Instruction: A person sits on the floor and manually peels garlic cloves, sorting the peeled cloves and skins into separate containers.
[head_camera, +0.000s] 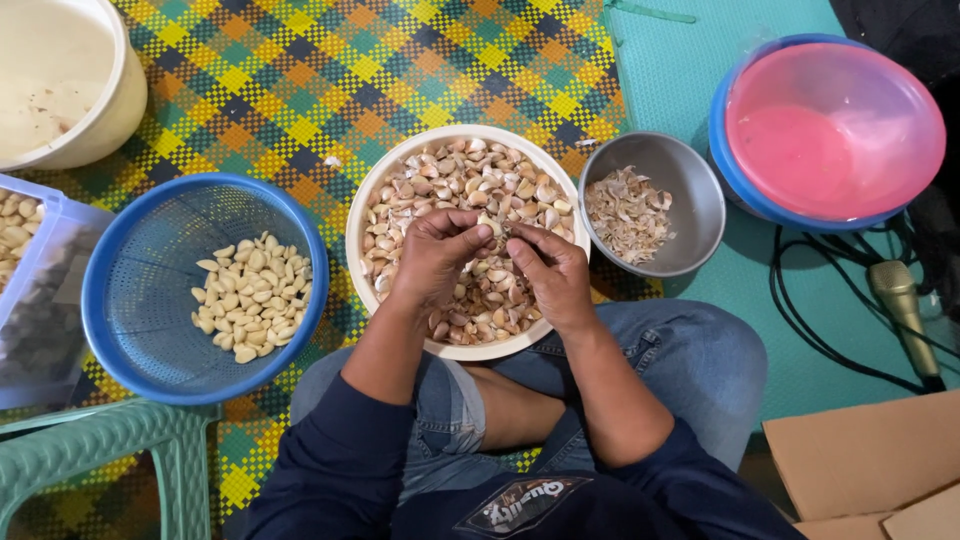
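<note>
A woven mat (330, 70) in yellow, green and orange checks covers the floor, with a plain teal mat (690, 70) adjoining on one side. A cream bowl (358, 215) of unpeeled garlic cloves (470, 175) sits at the centre, resting against the person's knees. Both hands meet above this bowl. The left hand (432, 258) is curled narrow, its fingertips pinching a single clove (492, 226). The right hand (552, 272) is likewise closed in, thumb and forefinger working on the same clove. Left of the cream bowl stands a blue colander (130, 300) holding peeled cloves (252, 295). Right of the bowl, touching its rim, a steel bowl (690, 215) contains papery skins (625, 212). Further right is a pink bowl (835, 130) nested in a blue one. A white tub (110, 100) lies beyond the colander.
</note>
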